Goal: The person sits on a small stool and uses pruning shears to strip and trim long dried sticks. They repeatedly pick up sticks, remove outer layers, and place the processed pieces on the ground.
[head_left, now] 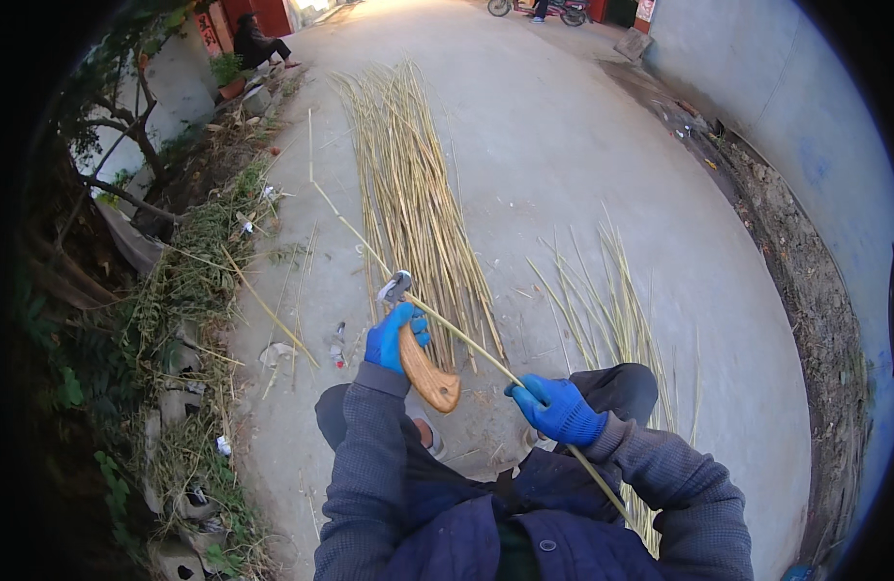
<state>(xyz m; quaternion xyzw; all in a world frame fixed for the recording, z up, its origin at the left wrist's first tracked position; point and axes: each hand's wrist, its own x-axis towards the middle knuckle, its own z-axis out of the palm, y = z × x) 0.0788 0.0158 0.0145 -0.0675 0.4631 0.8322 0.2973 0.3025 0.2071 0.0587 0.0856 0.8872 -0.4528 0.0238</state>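
Note:
My left hand (395,335), in a blue glove, is closed round the upper part of a tool with a curved wooden handle (427,373) and a short metal head (394,288). The metal head meets a long, thin, yellowish stalk (460,336); the exact shape of its edge is too small to tell. In its blue glove, my right hand (555,407) grips the same stalk lower down. The stalk slants from the far left, past the tool, through my right hand and under my right forearm. Its far end is bent.
A large bundle of dry stalks (413,184) lies ahead on the concrete. Paler stalks (611,300) lie by my right knee. Weeds and rubble (200,320) line the left side, a wall (795,87) the right. Far off, a person (257,44) sits and a motorbike (548,8) stands.

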